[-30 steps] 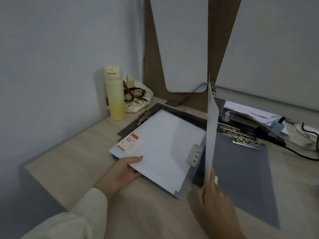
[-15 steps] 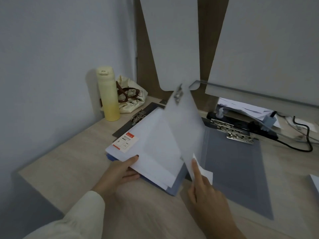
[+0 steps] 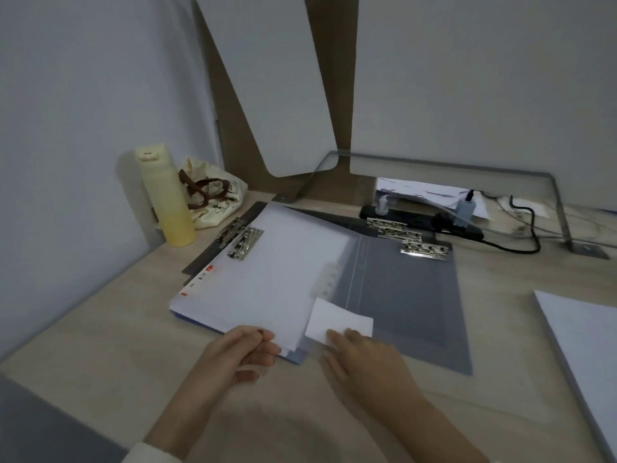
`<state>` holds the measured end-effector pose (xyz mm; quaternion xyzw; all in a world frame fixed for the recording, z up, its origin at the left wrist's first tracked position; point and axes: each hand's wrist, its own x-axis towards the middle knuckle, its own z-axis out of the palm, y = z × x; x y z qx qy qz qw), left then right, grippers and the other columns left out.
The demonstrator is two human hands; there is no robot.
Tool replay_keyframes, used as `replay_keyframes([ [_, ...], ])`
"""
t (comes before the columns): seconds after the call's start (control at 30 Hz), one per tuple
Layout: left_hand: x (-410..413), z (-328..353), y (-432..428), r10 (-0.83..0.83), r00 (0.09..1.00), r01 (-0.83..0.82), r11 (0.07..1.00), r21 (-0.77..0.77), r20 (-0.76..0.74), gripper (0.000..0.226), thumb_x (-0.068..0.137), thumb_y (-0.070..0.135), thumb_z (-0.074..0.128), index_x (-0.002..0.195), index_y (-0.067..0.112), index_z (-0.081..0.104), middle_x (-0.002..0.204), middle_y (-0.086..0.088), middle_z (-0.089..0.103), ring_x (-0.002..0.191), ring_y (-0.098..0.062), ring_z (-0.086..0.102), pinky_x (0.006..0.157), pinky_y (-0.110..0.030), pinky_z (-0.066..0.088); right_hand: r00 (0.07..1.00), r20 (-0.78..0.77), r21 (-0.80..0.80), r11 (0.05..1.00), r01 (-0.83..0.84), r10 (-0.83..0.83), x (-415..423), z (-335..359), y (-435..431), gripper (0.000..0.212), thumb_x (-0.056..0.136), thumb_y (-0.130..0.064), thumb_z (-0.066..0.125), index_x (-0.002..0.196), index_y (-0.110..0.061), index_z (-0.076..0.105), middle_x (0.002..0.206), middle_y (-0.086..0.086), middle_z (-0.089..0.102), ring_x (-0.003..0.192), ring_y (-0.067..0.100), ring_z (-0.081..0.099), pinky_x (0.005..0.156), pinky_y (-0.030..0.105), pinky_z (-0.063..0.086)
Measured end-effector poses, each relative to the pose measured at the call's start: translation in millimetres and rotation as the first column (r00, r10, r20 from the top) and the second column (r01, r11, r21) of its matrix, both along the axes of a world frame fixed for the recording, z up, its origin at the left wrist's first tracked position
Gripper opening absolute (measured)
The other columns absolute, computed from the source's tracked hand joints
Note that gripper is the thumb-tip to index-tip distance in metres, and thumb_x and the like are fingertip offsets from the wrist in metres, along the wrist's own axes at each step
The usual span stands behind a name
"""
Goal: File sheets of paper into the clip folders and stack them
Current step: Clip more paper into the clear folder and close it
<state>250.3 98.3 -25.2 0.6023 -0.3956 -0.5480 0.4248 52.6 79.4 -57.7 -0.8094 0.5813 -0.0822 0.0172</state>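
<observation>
A person works at a wooden desk. 1 folder lies flat on the desk in front of them. Its see-through cover lies down over the white sheets inside it.

The left hand holds the near corner of this folder. Its thumb is on top and its fingers are curled under, so it pinches the corner of the sheets.

The right hand is just beside the left hand. Its fingers are laid out fairly straight, and the tips rest on a small white card. It does not grip anything. The hand looks a bit blurry. The card lies at the near right corner of the folder.

A 2nd folder, the grey folder, lies flat to the right. The first folder lies over its left side. Silver clips sit at the far end of the grey folder. More shiny clips sit at the far left end of the first folder.

A pile of white paper lies at the right edge of the desk, well apart from both hands.

A tall yellow bottle stands upright by the wall. A cloth bag with brown handles sits just beside it. A black power strip with plugs in it lies behind the grey folder.
</observation>
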Motion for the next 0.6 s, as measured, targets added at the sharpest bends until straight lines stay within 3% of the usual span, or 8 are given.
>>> replay_keyframes([
  [0.1, -36.6, 9.9, -2.4, -0.124, 0.992, 0.124, 0.991, -0.053, 0.002, 0.023, 0.095, 0.010, 0.045, 0.086, 0.009, 0.066, 0.071, 0.000, 0.073, 0.059, -0.003, 0.064, 0.051, -0.013, 0.047, 0.990, 0.141, 0.024, 1.000, 0.006, -0.010, -36.0, 15.6, 4.6, 0.036, 0.098, -0.038, 0.027, 0.125, -0.025, 0.047, 0.119, 0.000, 0.057, 0.105, 0.023, 0.058, 0.076, 0.033, 0.044],
  [0.23, -105.4, 21.5, -10.2, -0.331, 0.944, 0.329, 0.937, -0.118, -0.001, 0.024, 0.095, 0.009, 0.045, 0.088, 0.010, 0.068, 0.077, 0.001, 0.074, 0.068, -0.003, 0.066, 0.058, -0.014, 0.050, 0.951, 0.258, 0.065, 0.985, 0.158, -0.170, -110.9, 37.2, 20.9, 0.034, 0.096, -0.036, 0.037, 0.125, -0.029, 0.052, 0.130, -0.006, 0.056, 0.116, 0.016, 0.055, 0.091, 0.028, 0.042],
  [0.43, -231.5, 23.5, -21.7, -0.597, 0.801, 0.589, 0.799, -0.120, -0.049, 0.014, 0.089, 0.014, 0.056, 0.099, 0.015, 0.066, 0.103, 0.003, 0.066, 0.098, -0.006, 0.061, 0.078, -0.017, 0.051, 0.824, 0.293, 0.114, 0.873, 0.474, -0.486, -230.0, 39.6, 51.0, 0.031, 0.095, -0.036, 0.041, 0.124, -0.031, 0.053, 0.131, -0.008, 0.055, 0.117, 0.012, 0.053, 0.093, 0.024, 0.040],
  [0.5, -268.7, 12.9, -23.1, -0.639, 0.765, 0.635, 0.769, -0.081, -0.074, 0.023, 0.085, 0.021, 0.060, 0.108, 0.018, 0.064, 0.113, 0.004, 0.062, 0.106, -0.006, 0.057, 0.087, -0.020, 0.050, 0.788, 0.272, 0.123, 0.832, 0.541, -0.553, -255.4, 34.1, 57.7, 0.031, 0.096, -0.034, 0.041, 0.123, -0.029, 0.054, 0.130, -0.006, 0.056, 0.115, 0.013, 0.054, 0.091, 0.024, 0.040],
  [0.6, -309.7, -6.3, -24.0, -0.668, 0.734, 0.674, 0.738, 0.012, -0.120, 0.028, 0.085, 0.029, 0.060, 0.113, 0.026, 0.059, 0.116, 0.008, 0.057, 0.104, -0.002, 0.054, 0.099, -0.028, 0.046, 0.759, 0.229, 0.107, 0.791, 0.603, -0.610, -275.9, 24.2, 61.4, 0.033, 0.096, -0.033, 0.040, 0.125, -0.026, 0.053, 0.132, -0.005, 0.054, 0.116, 0.014, 0.053, 0.091, 0.025, 0.040],
])
